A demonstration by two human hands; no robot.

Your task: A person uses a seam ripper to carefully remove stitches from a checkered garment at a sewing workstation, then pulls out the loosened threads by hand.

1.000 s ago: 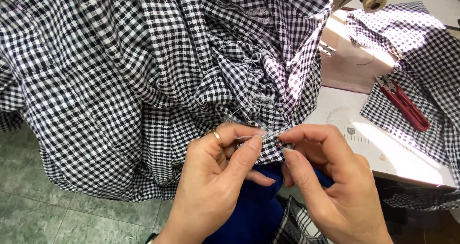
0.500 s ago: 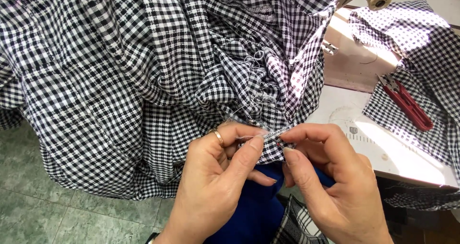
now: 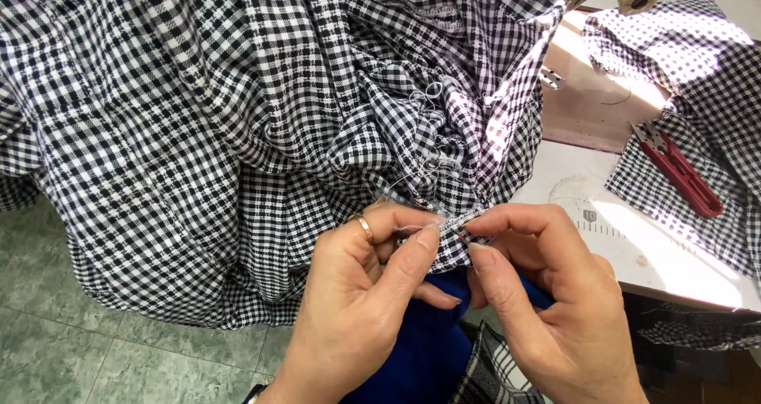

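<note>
Left hand (image 3: 361, 293) w/ gold ring (image 3: 364, 227), thumb + forefinger pinched shut on gathered edge of black-white gingham fabric (image 3: 238, 118). Right hand (image 3: 555, 301) pinching same edge just beside, fingertips nearly touching. Red thread snips (image 3: 678, 168) lying apart on table (image 3: 634, 245).

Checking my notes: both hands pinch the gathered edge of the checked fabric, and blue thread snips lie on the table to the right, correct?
Not quite: the thread snips are red, not blue, as the head view shows. Both the left hand and right hand do pinch the checked fabric edge.
</note>
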